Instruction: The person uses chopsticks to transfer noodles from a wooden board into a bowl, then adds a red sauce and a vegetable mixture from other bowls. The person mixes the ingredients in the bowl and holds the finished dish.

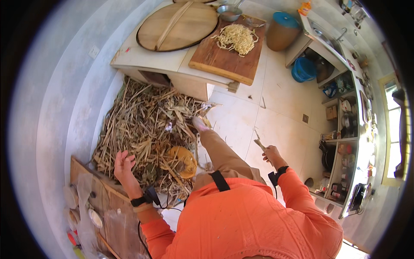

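Observation:
My right hand is closed around a short dry stalk, its frayed end pointing away from me over the pale tiled floor. My left hand hangs over the near left part of a heap of dry stalks and husks, fingers apart and slightly bent, with nothing visible in it. A round yellow thing, partly strewn with straw, lies in the heap by my leg. Beyond the heap stands a white stove block with a dark opening low in its front.
A large round wooden lid covers the stove top. Beside it, a wooden board bears a pile of pale noodles. A brown bin with a blue lid and a blue bucket stand right; a wooden cabinet is near left.

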The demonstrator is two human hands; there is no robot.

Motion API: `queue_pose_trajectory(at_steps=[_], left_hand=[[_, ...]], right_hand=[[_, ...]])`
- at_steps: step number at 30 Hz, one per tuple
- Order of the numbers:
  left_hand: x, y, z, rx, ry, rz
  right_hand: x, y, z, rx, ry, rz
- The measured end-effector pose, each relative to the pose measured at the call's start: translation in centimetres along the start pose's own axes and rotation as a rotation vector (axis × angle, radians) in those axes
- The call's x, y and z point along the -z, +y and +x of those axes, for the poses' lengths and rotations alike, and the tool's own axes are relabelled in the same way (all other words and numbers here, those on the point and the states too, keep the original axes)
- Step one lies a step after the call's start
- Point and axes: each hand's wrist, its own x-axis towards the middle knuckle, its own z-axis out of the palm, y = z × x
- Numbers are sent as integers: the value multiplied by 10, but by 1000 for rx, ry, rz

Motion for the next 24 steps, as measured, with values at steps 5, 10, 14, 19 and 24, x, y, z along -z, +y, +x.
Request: queue_pose_trajectory(at_steps=[5, 10, 14, 19, 24], left_hand=[[13, 12, 10, -65, 50, -24], [97, 45, 5, -535, 301, 371], [103, 67, -14, -480, 734, 175], [-72, 54, -21, -278, 388, 22], [-306, 64, -58, -135, -166, -1]], right_hand=[[-64, -142, -4, 573, -295, -536], [-122, -256, -81, 1168, -878, -67], [-86, -268, -81, 1074, -784, -262], [30, -188, -5, 743, -601, -67], [171, -78, 52, 437, -191, 187]])
